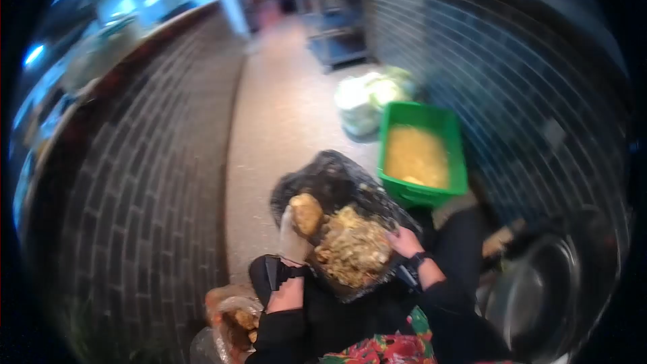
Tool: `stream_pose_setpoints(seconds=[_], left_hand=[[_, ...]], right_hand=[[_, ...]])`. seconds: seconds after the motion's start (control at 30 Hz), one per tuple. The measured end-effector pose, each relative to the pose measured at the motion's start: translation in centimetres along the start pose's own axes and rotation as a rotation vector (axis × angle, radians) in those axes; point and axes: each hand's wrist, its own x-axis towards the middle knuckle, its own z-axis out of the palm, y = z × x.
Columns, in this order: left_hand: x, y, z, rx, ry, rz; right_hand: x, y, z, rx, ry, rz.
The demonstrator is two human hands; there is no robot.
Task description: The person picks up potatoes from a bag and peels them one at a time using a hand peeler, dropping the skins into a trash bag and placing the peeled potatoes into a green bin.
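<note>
A black bin lined with plastic (pixel 330 175) sits tilted in front of me, between my legs, holding a heap of brownish-yellow peelings (pixel 357 249). My left hand (pixel 291 237), which looks gloved, is closed around a rough tan potato (pixel 306 213) at the bin's left side. On the opposite side, my right hand (pixel 405 241) has its fingers curled at the bin's edge, against the black plastic. Blur hides whether those fingers hold anything small. Both wrists wear dark bands.
Ahead on the right stands a green tub (pixel 423 192) with yellowish contents. Behind it is a pale, plastic-wrapped bundle (pixel 367 98). Low at left, an open bag (pixel 232 310) holds brown lumps. A metal bowl (pixel 532 290) lies right. Tiled walls flank the aisle; a cart (pixel 337 44) stands farther back.
</note>
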Motion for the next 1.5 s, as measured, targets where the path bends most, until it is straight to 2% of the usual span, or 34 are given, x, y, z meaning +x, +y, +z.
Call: stream_pose_setpoints(seconds=[0.03, 0.07, 0.1, 0.17, 0.23, 0.3, 0.37, 0.47, 0.57, 0.8, 0.93, 1.2, 1.3, 1.43, 1.5], left_hand=[[0.2, -0.7, 1.3, -0.201, 0.124, -0.107], [0.8, -1.7, 0.4, -0.246, 0.081, -0.155], [1.5, -2.7, -1.0, -0.292, 0.045, -0.192], [1.8, -3.8, -1.9, -0.284, 0.051, -0.234], [1.8, -3.7, -1.8, -0.176, 0.1, -0.07], [1.8, -3.6, -3.1, -0.218, 0.127, -0.134], [1.3, -3.3, -2.5, -0.26, 0.156, -0.014], [0.9, -2.5, -1.6, -0.29, 0.169, 0.023], [0.5, -1.7, -0.6, -0.307, 0.209, 0.008], [0.3, -1.8, 0.8, -0.306, 0.131, 0.013], [0.9, -3.1, -0.1, -0.238, 0.207, 0.037], [1.7, -3.7, -0.4, -0.248, 0.26, 0.03], [0.8, -3.4, 0.1, -0.205, 0.189, 0.083], [1.1, -3.8, -0.2, -0.207, 0.178, 0.035], [1.3, -4.2, -0.3, -0.179, 0.238, 0.033]], right_hand=[[-0.6, 1.6, 0.7, 0.032, 0.061, 0.007], [-1.1, 3.3, 1.5, 0.009, 0.117, -0.031], [-1.1, 5.6, 2.4, 0.175, 0.068, 0.046], [-3.4, 3.4, 1.1, 0.505, 0.049, 0.24], [-3.6, 3.1, 0.5, 0.476, 0.107, 0.242], [-5.0, 2.4, 0.4, 0.459, 0.169, 0.256], [-5.5, 0.6, -0.3, 0.529, 0.232, 0.212], [-5.1, -0.4, -1.1, 0.421, 0.162, 0.224], [-4.6, -0.2, -0.8, 0.44, 0.151, 0.207], [-5.9, -1.0, -2.2, 0.458, 0.148, 0.204], [-7.2, 0.6, -2.3, 0.621, 0.089, 0.25], [-6.1, 0.9, -0.3, 0.639, 0.051, 0.223], [-6.2, 1.2, -0.4, 0.568, 0.02, 0.243], [-7.5, 0.2, -1.2, 0.664, 0.03, 0.269], [-7.7, 0.4, -1.2, 0.656, 0.025, 0.273]])
